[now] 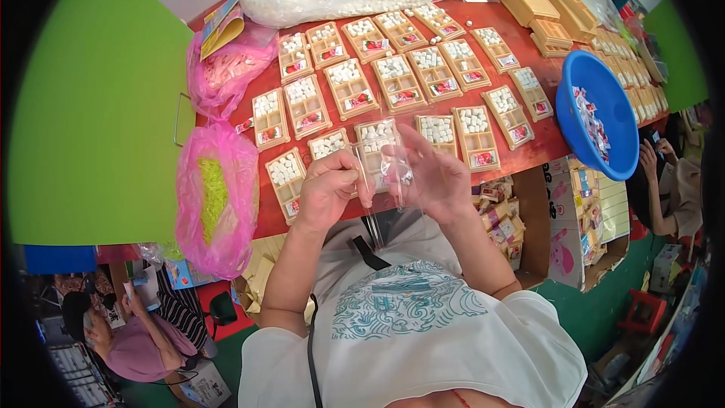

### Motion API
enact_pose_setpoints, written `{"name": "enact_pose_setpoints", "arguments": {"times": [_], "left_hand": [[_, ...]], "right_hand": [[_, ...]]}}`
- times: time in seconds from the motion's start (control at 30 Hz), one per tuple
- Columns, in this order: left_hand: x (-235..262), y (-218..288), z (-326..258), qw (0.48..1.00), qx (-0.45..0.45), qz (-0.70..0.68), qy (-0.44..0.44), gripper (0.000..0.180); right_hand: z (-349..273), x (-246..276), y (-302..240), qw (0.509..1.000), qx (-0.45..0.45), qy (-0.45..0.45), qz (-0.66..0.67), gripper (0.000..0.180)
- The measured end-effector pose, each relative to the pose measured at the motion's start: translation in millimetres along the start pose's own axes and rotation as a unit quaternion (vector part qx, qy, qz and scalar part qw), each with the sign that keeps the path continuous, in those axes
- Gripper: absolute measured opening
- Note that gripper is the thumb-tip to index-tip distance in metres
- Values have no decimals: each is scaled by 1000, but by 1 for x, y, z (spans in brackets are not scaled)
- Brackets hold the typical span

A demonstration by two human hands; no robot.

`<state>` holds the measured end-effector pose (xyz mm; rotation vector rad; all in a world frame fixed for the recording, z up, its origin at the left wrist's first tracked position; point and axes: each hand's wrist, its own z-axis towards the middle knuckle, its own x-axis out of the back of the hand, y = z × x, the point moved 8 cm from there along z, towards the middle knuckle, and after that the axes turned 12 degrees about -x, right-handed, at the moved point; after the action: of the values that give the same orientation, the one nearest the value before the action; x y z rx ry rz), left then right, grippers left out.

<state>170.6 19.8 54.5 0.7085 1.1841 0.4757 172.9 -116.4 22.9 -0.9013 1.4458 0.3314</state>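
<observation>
Over the table's near edge, my left hand [329, 187] is closed, pinching a thin clear plastic cover [384, 170]. My right hand [439, 185] is beside the cover's other side, its fingers smeared by motion, so its grip on the plastic cannot be made out. Behind the cover a compartment tray [375, 133] shows through, holding white marshmallow-like pieces. Close by are a similar tray [285, 175] to the left and another tray [476, 138] to the right, each with white pieces and a small red-and-white packet.
Several more filled trays [350, 88] stand in rows on the red table [491, 19]. A large clear bag [340, 0] of white pieces lies behind. Pink bags [215, 204] sit left; a blue basin [600, 109] of packets stands right. Cartons [535, 211] are below.
</observation>
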Motion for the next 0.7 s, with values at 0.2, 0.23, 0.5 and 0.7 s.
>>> {"name": "enact_pose_setpoints", "arguments": {"times": [0.2, 0.23, 0.5, 0.7], "left_hand": [[24, -19, -1, 998, 34, 27, 37, 12], [27, -22, -1, 998, 35, 27, 52, 12], [24, -32, 9, 995, 56, -3, 87, 14], [20, -27, 11, 962, 46, 256, 80, 13]], "right_hand": [[0, -2, -7, 981, 25, 154, -112, 69], [4, 1, -5, 981, 25, 153, -113, 69], [24, 21, -20, 977, 97, 148, -119, 68], [36, 20, -24, 971, 96, 176, -132, 64]]}}
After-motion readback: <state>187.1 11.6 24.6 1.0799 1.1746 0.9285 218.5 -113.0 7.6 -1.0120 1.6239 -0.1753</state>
